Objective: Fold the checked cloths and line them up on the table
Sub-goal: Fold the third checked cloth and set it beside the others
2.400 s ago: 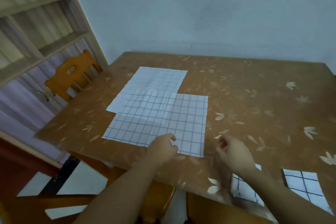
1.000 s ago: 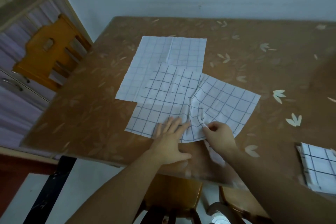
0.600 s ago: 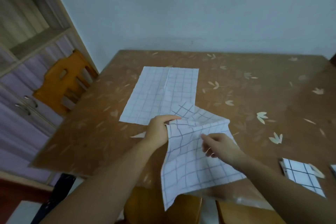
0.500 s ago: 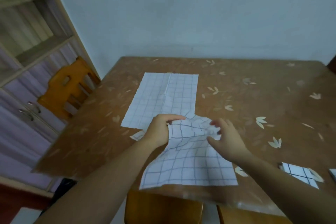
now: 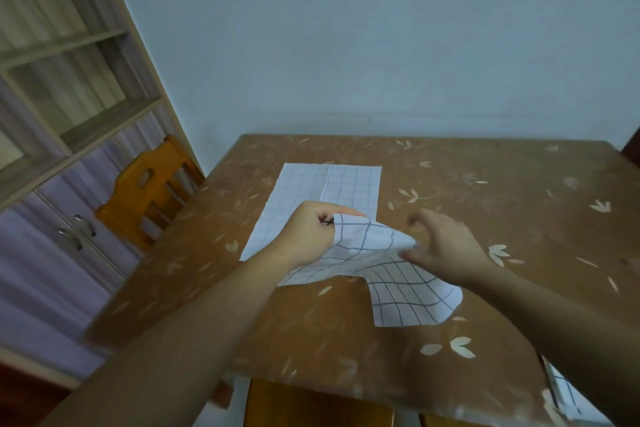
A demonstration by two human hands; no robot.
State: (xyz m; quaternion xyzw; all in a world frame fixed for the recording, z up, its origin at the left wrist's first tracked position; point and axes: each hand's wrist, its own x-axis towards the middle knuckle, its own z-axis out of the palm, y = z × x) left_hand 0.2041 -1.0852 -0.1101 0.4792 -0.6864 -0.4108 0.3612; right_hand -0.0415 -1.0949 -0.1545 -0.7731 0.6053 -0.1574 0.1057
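The left hand (image 5: 306, 236) pinches the checked cloth (image 5: 398, 274) in curled fingers; the right hand (image 5: 446, 243) pinches its edge, other fingers spread.

Surface (image 5: 519, 204): brown top printed with pale leaf shapes, filling the centre and right of the frame; its near edge runs along the bottom.
Wall (image 5: 346, 45): plain pale blue-grey, across the upper half of the frame, meeting the far edge of the surface.
Shelf unit (image 5: 62, 73): light wood with open shelves, at the upper left of the frame.
Cabinet doors (image 5: 45, 246): pale lilac with small metal handles, below the shelves at the left edge.
Chair (image 5: 152, 194): orange-brown wood, its back with a cut-out slot, at centre left, just beside the left edge of the surface.
Second chair (image 5: 311, 406): orange-brown wood, seen in part at the bottom centre, beneath the near edge of the surface.
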